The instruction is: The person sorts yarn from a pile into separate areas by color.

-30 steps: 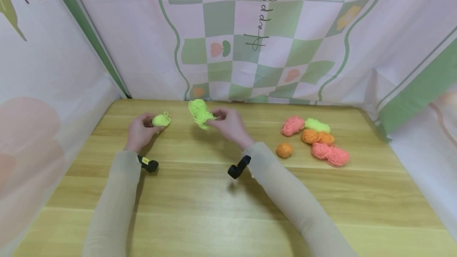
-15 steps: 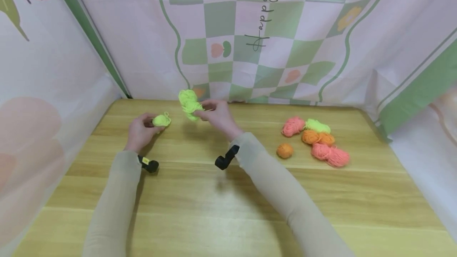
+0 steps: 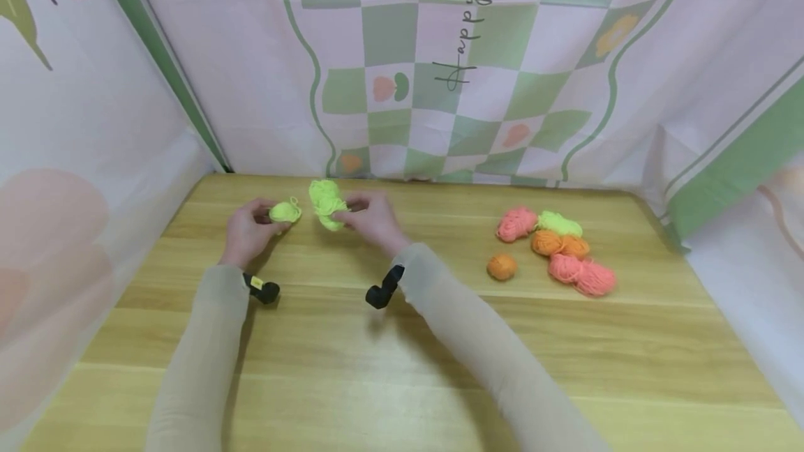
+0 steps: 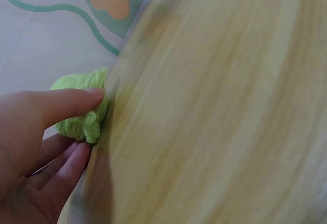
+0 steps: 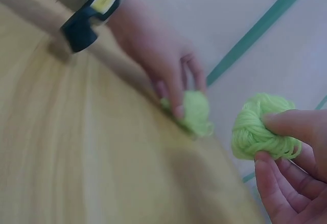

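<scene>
At the table's back left, my left hand [image 3: 247, 234] holds a small yellow-green ball of yarn [image 3: 285, 212] between thumb and fingers, low at the tabletop. In the left wrist view the thumb lies across this yarn ball [image 4: 82, 106], with the fingers below it. My right hand [image 3: 375, 220] pinches a larger yellow-green skein of yarn [image 3: 326, 202] just to the right, raised over the wood. The right wrist view shows that skein [image 5: 258, 127] gripped by thumb and fingertips, a few loose loops hanging from it.
Several yarn bundles lie grouped at the back right: a pink one [image 3: 517, 223], a yellow-green one [image 3: 560, 223], an orange one [image 3: 560, 244] and another pink one [image 3: 582, 275]. A small orange yarn ball [image 3: 502, 267] sits left of them. Printed cloth [image 3: 440, 138] hangs behind the table [image 3: 352, 368].
My right hand has moved left with the yellow-green skein, rising a little and then coming lower, nearer the left hand. The left hand has stayed in place with its yarn ball.
</scene>
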Demonstrator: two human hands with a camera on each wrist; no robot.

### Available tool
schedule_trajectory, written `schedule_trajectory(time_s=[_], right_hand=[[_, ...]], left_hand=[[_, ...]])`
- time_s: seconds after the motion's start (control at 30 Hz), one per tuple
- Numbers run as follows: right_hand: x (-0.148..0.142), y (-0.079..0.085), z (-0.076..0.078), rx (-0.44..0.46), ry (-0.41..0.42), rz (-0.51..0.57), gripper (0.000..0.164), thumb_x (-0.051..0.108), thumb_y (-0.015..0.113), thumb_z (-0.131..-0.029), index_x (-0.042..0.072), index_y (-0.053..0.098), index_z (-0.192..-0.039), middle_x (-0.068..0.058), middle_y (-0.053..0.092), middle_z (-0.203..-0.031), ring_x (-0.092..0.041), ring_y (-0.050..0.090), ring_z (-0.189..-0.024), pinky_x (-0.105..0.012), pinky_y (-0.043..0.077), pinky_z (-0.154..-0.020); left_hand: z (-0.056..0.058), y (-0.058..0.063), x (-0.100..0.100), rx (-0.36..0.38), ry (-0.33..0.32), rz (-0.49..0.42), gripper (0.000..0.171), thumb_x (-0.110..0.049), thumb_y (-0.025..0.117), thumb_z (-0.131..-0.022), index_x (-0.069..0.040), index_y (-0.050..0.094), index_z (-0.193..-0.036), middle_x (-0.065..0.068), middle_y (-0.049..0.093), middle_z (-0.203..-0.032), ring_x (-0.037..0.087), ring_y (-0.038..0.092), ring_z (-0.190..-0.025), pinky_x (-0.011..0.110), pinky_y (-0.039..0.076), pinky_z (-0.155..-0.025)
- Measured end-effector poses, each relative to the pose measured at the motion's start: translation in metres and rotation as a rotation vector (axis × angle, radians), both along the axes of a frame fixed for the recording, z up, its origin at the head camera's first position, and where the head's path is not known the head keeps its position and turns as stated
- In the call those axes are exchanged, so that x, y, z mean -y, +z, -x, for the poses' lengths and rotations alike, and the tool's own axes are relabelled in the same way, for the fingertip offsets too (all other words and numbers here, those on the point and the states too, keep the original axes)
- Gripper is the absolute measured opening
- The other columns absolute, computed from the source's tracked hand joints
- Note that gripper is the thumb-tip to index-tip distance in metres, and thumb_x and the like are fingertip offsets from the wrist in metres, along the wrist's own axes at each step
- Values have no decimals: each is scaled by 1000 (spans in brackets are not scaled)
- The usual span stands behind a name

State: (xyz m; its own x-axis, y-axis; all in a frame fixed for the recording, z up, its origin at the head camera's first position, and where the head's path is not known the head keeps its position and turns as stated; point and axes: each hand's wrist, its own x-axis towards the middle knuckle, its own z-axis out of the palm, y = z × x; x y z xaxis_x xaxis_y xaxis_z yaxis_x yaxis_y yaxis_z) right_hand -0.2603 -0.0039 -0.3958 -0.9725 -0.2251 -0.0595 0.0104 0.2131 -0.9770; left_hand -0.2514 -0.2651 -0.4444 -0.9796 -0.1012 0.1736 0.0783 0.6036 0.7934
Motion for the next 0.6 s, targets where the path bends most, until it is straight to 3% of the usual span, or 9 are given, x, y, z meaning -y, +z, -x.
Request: schedule_trajectory(time_s=[0.3,0.6], right_hand=[[8,-28,-6,84,-16,-35,38,9,85,-83,-1,69,-117,-10,70,-98,-23,70,-76,-33,61,-71],[24,-36,-8,87,-18,-20,43,7,85,-83,-2,65,-120,-11,69,-103,-20,70,-78,-26,60,-70]], left_hand=[[0,-2,0,-6,3,-1,44,-7,83,-86,2,65,-125,25,68,-119,36,64,-101,46,53,-91],[2,-3,1,-14,5,2,43,-7,83,-86,2,65,-124,24,68,-118,35,64,-101,46,53,-90]])
